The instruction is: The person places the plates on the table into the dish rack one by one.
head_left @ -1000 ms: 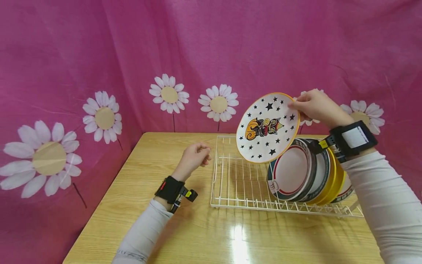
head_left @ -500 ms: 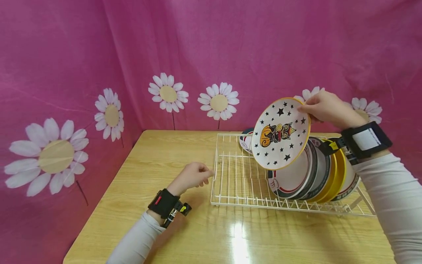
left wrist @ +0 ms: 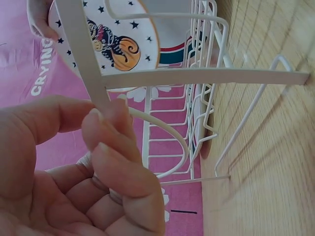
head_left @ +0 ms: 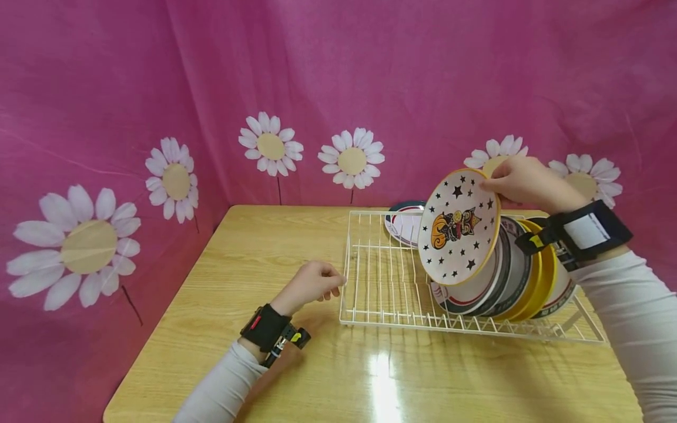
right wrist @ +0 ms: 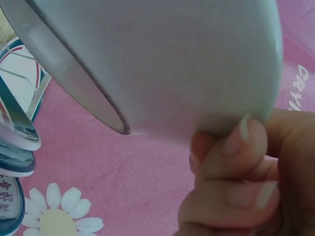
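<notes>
My right hand [head_left: 529, 183] pinches the upper right rim of a white plate [head_left: 459, 226] with an orange edge, black stars and a costumed cat drawing. The plate hangs tilted above the dish rack [head_left: 388, 319], overlapping the front of the plates standing there. From the right wrist view, the plate's plain underside [right wrist: 177, 64] fills the top, with fingertips [right wrist: 246, 142] bent against its rim. My left hand [head_left: 312, 283] is at the rack's left end; its thumb and fingers pinch the white frame [left wrist: 197, 77] in the left wrist view.
Several plates lean in the rack's right half, including a dark-rimmed plate [head_left: 471, 294] and a yellow plate [head_left: 545, 288]. Behind the rack lies another dark-rimmed plate [head_left: 404, 226]. A pink curtain [head_left: 296, 70] with daisies backs the wooden table [head_left: 264, 235].
The starred plate has moved right and down toward the standing plates, in my right hand. My left hand has moved down and right to the rack's left end. The plate behind came into view.
</notes>
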Tool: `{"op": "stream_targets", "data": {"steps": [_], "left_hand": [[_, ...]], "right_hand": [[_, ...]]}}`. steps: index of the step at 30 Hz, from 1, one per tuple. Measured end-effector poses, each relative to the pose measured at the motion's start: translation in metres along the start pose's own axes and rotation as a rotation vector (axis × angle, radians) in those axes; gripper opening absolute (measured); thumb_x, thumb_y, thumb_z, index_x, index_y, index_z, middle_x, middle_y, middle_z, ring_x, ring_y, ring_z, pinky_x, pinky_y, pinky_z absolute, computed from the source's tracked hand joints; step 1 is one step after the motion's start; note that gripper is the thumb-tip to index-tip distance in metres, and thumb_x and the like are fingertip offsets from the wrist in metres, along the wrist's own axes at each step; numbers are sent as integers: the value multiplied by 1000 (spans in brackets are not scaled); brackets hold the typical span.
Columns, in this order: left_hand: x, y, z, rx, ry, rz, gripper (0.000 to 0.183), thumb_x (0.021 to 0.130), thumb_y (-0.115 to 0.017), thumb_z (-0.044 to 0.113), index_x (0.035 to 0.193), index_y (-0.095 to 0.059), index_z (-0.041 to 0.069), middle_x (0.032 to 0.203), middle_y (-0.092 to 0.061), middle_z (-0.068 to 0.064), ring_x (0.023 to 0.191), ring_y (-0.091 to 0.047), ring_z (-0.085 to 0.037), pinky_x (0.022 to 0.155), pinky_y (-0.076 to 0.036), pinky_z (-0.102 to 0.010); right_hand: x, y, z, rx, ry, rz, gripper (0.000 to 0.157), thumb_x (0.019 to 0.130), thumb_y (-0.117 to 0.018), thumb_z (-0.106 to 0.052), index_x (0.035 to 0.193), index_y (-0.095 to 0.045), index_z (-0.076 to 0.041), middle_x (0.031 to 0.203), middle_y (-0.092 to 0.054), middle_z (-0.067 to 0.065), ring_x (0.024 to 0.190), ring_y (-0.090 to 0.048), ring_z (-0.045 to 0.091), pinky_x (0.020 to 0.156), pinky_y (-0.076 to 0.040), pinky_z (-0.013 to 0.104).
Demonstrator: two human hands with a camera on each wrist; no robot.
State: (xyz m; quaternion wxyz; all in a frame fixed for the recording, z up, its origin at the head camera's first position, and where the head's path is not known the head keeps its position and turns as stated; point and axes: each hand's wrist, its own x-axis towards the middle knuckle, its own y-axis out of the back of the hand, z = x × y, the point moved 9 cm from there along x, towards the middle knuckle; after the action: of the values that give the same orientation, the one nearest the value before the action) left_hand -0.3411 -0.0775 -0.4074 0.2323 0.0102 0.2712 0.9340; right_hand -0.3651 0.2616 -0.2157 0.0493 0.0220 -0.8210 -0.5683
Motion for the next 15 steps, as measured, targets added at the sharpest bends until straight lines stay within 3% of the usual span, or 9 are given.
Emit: {"op": "stream_targets", "data": {"steps": [8, 15], "left_hand": [[-6, -4, 1, -1, 1, 19, 21, 93, -65, 25, 86, -71, 7, 71, -67, -3, 61, -57, -13, 56, -48, -26], [-11, -11, 2, -16, -1, 24, 22, 93, -64, 25, 85, -70, 6, 72, -67, -5, 60, -56, -13, 56, -48, -25]], "right_hand": [[-6, -16, -1, 17, 10, -36, 43, 91, -58, -22, 50, -53, -9, 42, -52, -3, 42, -45, 12, 45, -34, 26], [-12, -27, 1, 20, 31, -56, 42, 90, -60, -18, 51, -56, -6, 42, -50, -4, 40, -46, 12, 44, -37, 26]]}}
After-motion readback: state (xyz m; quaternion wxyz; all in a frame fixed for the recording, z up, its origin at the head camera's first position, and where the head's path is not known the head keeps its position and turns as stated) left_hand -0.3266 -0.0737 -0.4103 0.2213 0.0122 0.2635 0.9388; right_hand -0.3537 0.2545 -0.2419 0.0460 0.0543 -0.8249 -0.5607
